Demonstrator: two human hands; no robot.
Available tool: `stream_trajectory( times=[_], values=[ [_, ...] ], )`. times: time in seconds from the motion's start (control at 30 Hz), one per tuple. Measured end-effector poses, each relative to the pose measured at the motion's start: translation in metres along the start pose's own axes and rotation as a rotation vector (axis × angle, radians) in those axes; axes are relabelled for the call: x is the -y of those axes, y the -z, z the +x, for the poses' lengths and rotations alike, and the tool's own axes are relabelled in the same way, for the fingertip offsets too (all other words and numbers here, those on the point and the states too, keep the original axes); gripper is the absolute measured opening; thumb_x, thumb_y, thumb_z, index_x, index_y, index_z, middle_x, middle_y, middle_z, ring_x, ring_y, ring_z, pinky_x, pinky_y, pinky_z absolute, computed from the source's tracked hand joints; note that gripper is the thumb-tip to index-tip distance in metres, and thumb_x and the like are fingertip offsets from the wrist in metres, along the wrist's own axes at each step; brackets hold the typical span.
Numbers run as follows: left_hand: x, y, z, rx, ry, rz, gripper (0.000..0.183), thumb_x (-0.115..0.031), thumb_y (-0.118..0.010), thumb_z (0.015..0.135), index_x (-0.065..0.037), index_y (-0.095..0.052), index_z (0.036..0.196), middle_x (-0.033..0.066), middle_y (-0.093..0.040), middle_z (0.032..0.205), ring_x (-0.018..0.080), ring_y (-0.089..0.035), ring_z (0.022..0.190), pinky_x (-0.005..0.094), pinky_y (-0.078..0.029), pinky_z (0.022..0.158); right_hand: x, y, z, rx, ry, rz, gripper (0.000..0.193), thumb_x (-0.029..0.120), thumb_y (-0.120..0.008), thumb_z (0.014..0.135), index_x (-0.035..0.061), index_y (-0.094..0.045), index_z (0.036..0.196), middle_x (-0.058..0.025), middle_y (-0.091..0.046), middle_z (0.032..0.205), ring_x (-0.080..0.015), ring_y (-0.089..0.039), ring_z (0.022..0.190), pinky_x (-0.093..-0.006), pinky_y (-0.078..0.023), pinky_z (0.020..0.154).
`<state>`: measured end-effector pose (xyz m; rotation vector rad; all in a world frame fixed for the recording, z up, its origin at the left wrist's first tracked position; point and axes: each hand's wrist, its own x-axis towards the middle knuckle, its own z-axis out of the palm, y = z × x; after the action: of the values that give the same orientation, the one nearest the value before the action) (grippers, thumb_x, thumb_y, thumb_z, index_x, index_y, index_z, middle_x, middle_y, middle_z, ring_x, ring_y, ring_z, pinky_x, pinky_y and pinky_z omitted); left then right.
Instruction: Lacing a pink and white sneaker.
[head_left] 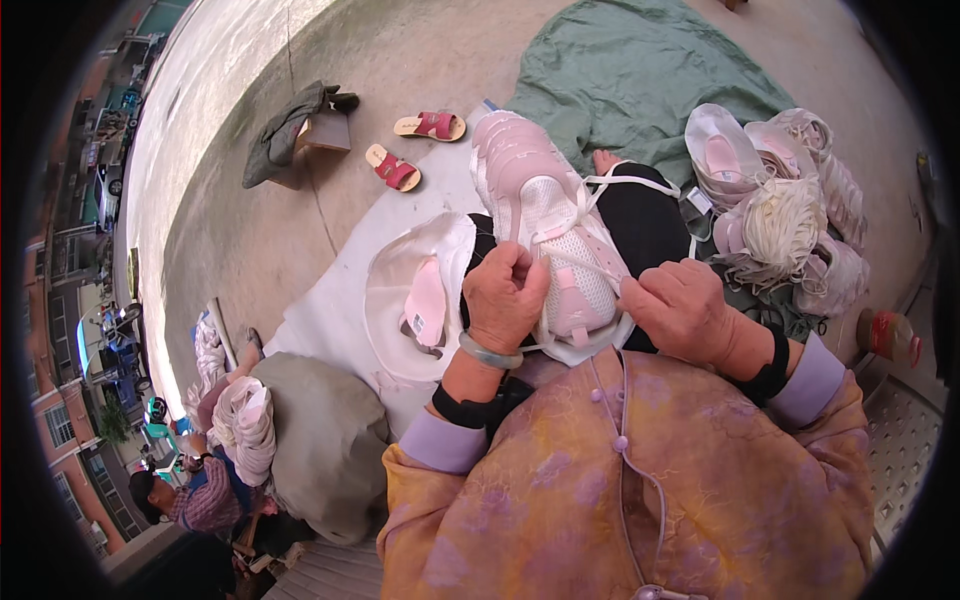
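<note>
Across my lap lies a stack of pink and white sneaker uppers [520, 150], its mesh tongue toward me. My left hand [505, 302] is closed in a pinch at the lace holes on the left side. A flat white shoelace [592, 266] runs from beside those fingertips to my right hand [682, 312], which is closed on it. More of the lace loops loosely over my right knee. The exact spot under my left fingers is hidden. Left of the stack, close to my left hand, rests a separate white upper with a pink insole piece [425, 300].
More uppers and a bundle of white laces [785, 222] are heaped at right, beside a red-lidded jar [888, 335]. Green cloth [640, 75] lies ahead. Red sandals [432, 126] and a cloth-draped box [322, 132] stand ahead left. Another person [208, 490] sits at lower left.
</note>
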<state>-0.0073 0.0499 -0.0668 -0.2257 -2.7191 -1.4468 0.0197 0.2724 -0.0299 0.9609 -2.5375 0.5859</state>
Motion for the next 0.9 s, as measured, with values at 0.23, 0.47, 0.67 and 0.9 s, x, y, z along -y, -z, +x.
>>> stream_trajectory(
  times=[0.23, 0.47, 0.67, 0.9],
  values=[
    [-0.015, -0.002, 0.012, -0.087, -0.031, 0.047, 0.011, -0.010, -0.065, 0.072, -0.004, -0.056, 0.073, 0.0096, -0.056, 0.073, 0.0238, -0.054, 0.063, 0.0332, -0.042, 0.057, -0.008, -0.005, -0.004, 0.147, -0.430, 0.286, 0.052, 0.036, -0.072, 0.069, 0.0031, -0.051, 0.104, -0.0127, -0.059, 0.085, -0.0274, -0.061, 0.072, -0.0362, -0.046, 0.057],
    [-0.030, -0.024, 0.025, -0.063, -0.292, 0.320, 0.005, -0.008, -0.065, 0.065, -0.006, -0.064, 0.070, 0.0095, -0.060, 0.091, 0.0284, -0.054, 0.081, 0.0378, -0.040, 0.072, -0.017, -0.030, 0.022, 0.274, -0.350, 0.318, 0.068, 0.033, -0.071, 0.067, 0.0014, -0.043, 0.121, -0.0167, -0.053, 0.099, -0.0337, -0.060, 0.080, -0.0401, -0.048, 0.065],
    [-0.034, -0.032, 0.021, -0.053, -0.213, 0.424, 0.005, -0.010, -0.065, 0.064, -0.006, -0.063, 0.067, 0.0087, -0.057, 0.095, 0.0289, -0.052, 0.082, 0.0380, -0.040, 0.071, -0.020, -0.031, 0.030, 0.334, -0.354, 0.327, 0.049, 0.011, -0.061, 0.068, -0.0015, -0.045, 0.113, -0.0190, -0.054, 0.094, -0.0361, -0.060, 0.079, -0.0423, -0.048, 0.066],
    [-0.034, -0.034, 0.024, -0.025, -0.183, 0.397, 0.009, -0.015, -0.065, 0.065, -0.006, -0.063, 0.065, 0.0103, -0.055, 0.099, 0.0311, -0.051, 0.085, 0.0409, -0.038, 0.069, -0.016, -0.025, 0.037, 0.285, -0.339, 0.261, 0.028, 0.003, -0.056, 0.067, -0.0009, -0.046, 0.093, -0.0213, -0.054, 0.084, -0.0377, -0.059, 0.076, -0.0425, -0.048, 0.063]
  ],
)
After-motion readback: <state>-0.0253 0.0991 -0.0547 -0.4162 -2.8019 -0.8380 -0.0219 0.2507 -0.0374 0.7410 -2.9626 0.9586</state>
